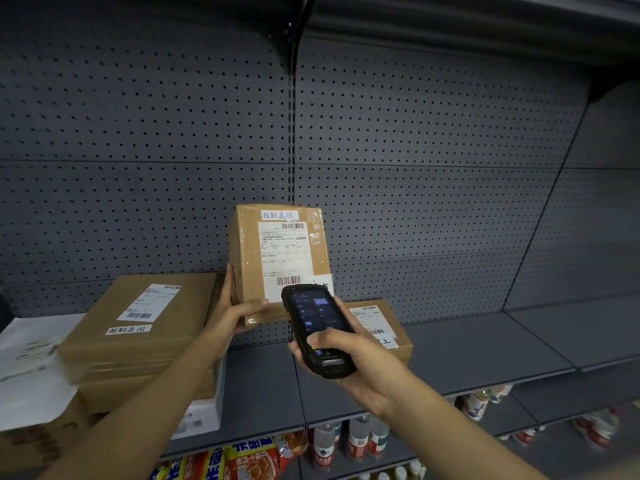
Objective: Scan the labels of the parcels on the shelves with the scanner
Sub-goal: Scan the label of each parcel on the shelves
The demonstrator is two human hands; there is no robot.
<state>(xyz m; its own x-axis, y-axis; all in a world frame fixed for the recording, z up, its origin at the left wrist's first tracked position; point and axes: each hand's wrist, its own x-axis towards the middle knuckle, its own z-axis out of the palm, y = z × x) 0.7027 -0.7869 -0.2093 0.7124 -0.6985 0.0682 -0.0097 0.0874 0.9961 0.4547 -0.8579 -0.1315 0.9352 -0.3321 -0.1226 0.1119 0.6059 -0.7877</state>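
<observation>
The left hand is gripping an upright taped brown cardboard parcel while the right hand, just right and nearer, is clasping a black rubbery handheld scanner.

grey shelf carrying parcels | brown box stack sitting at 9 o'clock on a white box | small labelled box lying at centre

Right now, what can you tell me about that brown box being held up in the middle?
The box is plain brown cardboard, taped at its edges, held upright above the shelf. Its front carries a white shipping label with barcodes at top and bottom, and a small handwritten slip above it. The left hand grips its lower left corner. The scanner covers its lower right corner.
</observation>
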